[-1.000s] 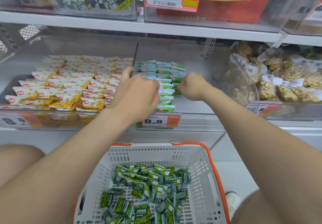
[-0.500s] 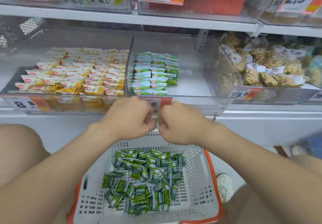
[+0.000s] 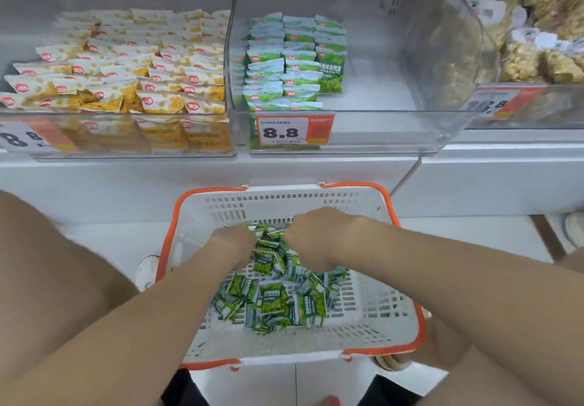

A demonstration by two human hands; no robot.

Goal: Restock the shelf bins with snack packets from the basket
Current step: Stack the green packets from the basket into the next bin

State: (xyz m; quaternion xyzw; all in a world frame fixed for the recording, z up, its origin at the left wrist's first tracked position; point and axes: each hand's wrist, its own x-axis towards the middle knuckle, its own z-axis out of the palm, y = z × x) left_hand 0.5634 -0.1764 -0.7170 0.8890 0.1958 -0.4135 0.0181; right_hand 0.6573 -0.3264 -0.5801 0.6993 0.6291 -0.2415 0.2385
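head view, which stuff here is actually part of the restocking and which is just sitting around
In the job:
loose green packets in the white basket
middle bin, part filled with stacked green packets
left hand and right hand, both in the loose pile

Lying about:
yellow packets left of that bin
brown snack bags right of it
8.8 price tag
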